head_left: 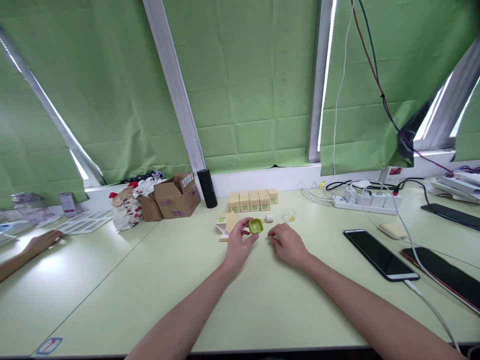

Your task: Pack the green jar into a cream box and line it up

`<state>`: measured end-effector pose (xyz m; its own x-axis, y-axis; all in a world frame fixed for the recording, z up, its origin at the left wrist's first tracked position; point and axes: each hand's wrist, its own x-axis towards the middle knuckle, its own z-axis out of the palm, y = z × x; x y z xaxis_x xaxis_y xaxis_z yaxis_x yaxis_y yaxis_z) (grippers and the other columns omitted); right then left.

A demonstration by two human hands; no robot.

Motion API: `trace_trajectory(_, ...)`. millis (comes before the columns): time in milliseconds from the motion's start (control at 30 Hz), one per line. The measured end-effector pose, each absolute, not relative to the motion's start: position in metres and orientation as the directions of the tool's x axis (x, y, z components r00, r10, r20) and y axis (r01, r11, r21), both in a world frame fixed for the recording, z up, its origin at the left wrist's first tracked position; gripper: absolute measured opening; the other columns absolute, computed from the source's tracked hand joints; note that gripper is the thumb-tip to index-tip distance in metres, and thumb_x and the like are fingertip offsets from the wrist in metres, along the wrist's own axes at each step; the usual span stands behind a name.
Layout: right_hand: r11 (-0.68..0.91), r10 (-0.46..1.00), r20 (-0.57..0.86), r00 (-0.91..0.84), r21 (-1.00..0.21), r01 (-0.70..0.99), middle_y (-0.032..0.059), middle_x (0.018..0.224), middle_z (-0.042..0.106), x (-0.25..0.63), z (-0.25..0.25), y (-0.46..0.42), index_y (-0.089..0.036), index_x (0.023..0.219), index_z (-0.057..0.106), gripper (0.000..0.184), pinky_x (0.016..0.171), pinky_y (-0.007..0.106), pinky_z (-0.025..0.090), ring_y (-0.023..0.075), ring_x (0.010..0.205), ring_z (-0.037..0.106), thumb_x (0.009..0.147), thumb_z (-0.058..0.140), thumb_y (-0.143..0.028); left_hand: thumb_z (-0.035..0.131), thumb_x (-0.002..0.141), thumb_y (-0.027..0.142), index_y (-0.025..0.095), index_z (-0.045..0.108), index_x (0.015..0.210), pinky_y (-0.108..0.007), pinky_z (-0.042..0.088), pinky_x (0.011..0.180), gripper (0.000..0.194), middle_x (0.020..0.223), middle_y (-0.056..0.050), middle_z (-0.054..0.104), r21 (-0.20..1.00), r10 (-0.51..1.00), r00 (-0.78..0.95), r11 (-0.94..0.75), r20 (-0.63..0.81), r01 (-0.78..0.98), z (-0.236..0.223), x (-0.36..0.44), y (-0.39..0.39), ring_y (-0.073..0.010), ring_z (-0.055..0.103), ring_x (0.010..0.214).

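My left hand [240,242] grips a small green square dish [256,226] between thumb and fingers, its hollow side facing me. Just right of it, my right hand [288,243] is closed, with its fingers curled over the table; whether anything is in them is hidden. Behind my left hand is an opened small cardboard box [222,220] with a green label and a raised flap. A small white cylinder [269,218] lies beyond the gap between my hands. Beside it sits a clear round container [289,215] with a bit of yellow in it.
Several small tan boxes [254,201] stand in a row at the back. A black cylinder [207,188] and a larger carton [178,197] are left of them. At right lie a power strip [365,204], cables and a phone [380,254]. Another person's hand [45,242] is far left.
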<state>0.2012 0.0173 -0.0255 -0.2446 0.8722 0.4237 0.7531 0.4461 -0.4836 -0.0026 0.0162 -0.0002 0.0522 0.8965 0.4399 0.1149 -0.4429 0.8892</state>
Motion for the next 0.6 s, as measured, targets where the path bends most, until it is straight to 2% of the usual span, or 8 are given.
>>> trace_trajectory(133,0.485,0.826,0.456,-0.332,-0.273,0.831,0.0142,0.128,0.07,0.197,-0.028,0.022,-0.018,0.116,0.073,0.028,0.101,0.042,0.041,0.03,0.122,0.053,0.095,0.054,-0.012,0.077,0.076,0.023,0.022,0.065,0.122,-0.035,0.054,0.088,0.047,0.127,-0.011,0.072,0.904,0.905,0.028,-0.425,0.424,0.043,-0.001,-0.005,0.02,-0.025,0.068,0.117)
trace_trajectory(233,0.476,0.819,0.434,-0.375,-0.151,0.866,0.0139,0.144,0.062,0.192,-0.025,0.027,-0.019,0.121,0.071,0.031,0.104,0.045,0.036,0.0327,0.131,0.044,0.096,0.053,-0.013,0.078,0.075,0.022,0.022,0.066,0.122,-0.035,0.055,0.086,0.049,0.128,-0.012,0.073,0.905,0.906,0.017,-0.423,0.422,0.044,-0.003,-0.007,0.022,-0.0259,0.068,0.119)
trace_trajectory(333,0.493,0.807,0.407,-0.428,-0.067,0.867,0.0128,0.151,0.057,0.187,-0.02,0.034,-0.018,0.124,0.069,0.033,0.102,0.045,0.034,0.0332,0.13,0.043,0.097,0.05,-0.015,0.078,0.075,0.022,0.022,0.066,0.122,-0.034,0.055,0.087,0.048,0.129,-0.012,0.073,0.908,0.909,0.006,-0.416,0.417,0.053,-0.003,-0.008,0.022,-0.0259,0.068,0.12)
trace_trajectory(467,0.502,0.803,0.362,-0.474,0.018,0.865,0.0156,0.147,0.059,0.178,-0.013,0.049,-0.016,0.129,0.067,0.038,0.099,0.045,0.032,0.033,0.123,0.046,0.094,0.051,-0.015,0.078,0.075,0.022,0.022,0.067,0.121,-0.035,0.054,0.088,0.048,0.129,-0.012,0.073,0.908,0.91,0.006,-0.414,0.415,0.06,-0.002,-0.007,0.02,-0.0262,0.067,0.121)
trace_trajectory(600,0.497,0.81,0.339,-0.478,0.035,0.867,0.019,0.124,0.069,0.169,-0.013,0.062,-0.013,0.12,0.071,0.035,0.101,0.046,0.03,0.0342,0.119,0.048,0.089,0.054,-0.013,0.079,0.076,0.023,0.022,0.066,0.122,-0.036,0.054,0.09,0.047,0.131,-0.012,0.073,0.905,0.908,0.01,-0.419,0.42,0.071,0.0,-0.007,0.018,-0.0267,0.067,0.122)
